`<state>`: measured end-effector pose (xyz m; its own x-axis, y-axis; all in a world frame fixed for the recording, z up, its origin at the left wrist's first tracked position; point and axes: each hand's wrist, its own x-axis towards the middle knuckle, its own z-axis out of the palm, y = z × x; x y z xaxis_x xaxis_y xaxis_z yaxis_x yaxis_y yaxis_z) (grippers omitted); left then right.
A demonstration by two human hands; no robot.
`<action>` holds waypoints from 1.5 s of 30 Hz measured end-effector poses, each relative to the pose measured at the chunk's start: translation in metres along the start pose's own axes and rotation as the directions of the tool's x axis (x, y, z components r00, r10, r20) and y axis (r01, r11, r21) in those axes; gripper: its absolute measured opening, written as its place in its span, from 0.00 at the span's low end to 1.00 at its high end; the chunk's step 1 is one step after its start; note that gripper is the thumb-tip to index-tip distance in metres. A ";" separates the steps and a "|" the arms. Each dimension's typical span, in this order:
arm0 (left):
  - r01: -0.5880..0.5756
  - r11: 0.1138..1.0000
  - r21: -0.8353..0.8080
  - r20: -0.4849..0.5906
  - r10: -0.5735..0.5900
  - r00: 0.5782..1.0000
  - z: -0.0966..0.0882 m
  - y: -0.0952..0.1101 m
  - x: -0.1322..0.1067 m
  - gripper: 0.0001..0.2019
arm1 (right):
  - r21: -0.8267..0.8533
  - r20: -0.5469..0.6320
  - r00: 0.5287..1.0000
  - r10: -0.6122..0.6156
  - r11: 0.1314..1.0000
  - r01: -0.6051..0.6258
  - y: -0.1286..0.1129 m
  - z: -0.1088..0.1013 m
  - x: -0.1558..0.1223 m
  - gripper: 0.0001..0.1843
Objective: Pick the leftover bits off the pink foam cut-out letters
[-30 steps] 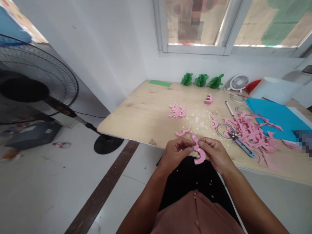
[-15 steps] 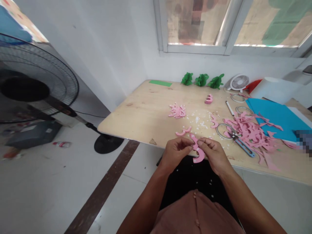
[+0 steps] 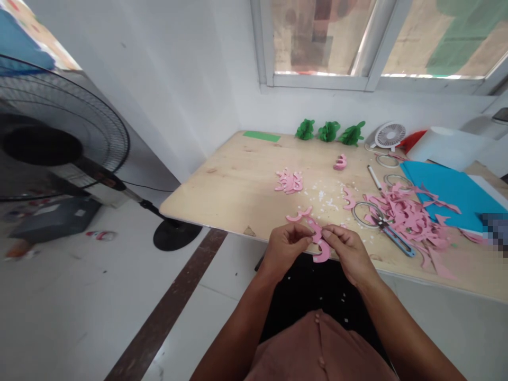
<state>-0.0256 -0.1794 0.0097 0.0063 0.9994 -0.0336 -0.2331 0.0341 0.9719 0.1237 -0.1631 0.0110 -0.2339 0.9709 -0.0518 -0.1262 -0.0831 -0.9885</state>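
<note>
Between my two hands, over the table's front edge, is a curved pink paper cutout (image 3: 323, 252) shaped like joined arcs. My left hand (image 3: 286, 246) pinches it from the left with thumb and forefinger. From the other side my right hand (image 3: 349, 248) grips its middle the same way. Just beyond my left fingers lies another curved pink piece (image 3: 294, 216). Farther back is a small pile of pink cutouts (image 3: 289, 181), with white bits (image 3: 322, 196) scattered to its right. One more wavy pink piece (image 3: 349, 199) rests near scissors (image 3: 367, 214).
A blue utility knife (image 3: 399, 239) lies beside pink paper scraps (image 3: 416, 217). Blue sheets (image 3: 448, 190), a white pen (image 3: 373, 177) and a small white fan (image 3: 390, 135) are on the right. Green paper shapes (image 3: 328, 130) line the wall. A standing fan (image 3: 99, 172) is at the left.
The pink cutout has shifted and turned slightly in my fingers, its lower arc moving a little up and left. Both hands stay nearly in place.
</note>
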 end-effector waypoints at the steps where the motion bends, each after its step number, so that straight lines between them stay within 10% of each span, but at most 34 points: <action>1: 0.004 1.000 -0.005 -0.003 -0.004 1.000 0.000 0.000 0.000 0.06 | -0.003 -0.003 1.000 -0.001 1.000 0.001 0.000 0.000 0.000 0.11; 45: 0.038 0.999 0.008 0.018 -0.038 0.999 0.002 -0.001 -0.004 0.05 | -0.128 -0.057 0.998 -0.027 0.992 0.020 0.008 -0.005 -0.001 0.12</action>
<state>-0.0235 -0.1833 0.0097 0.0324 0.9973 -0.0667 -0.2244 0.0722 0.9718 0.1278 -0.1637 0.0024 -0.1751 0.9840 -0.0327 -0.0067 -0.0344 -0.9994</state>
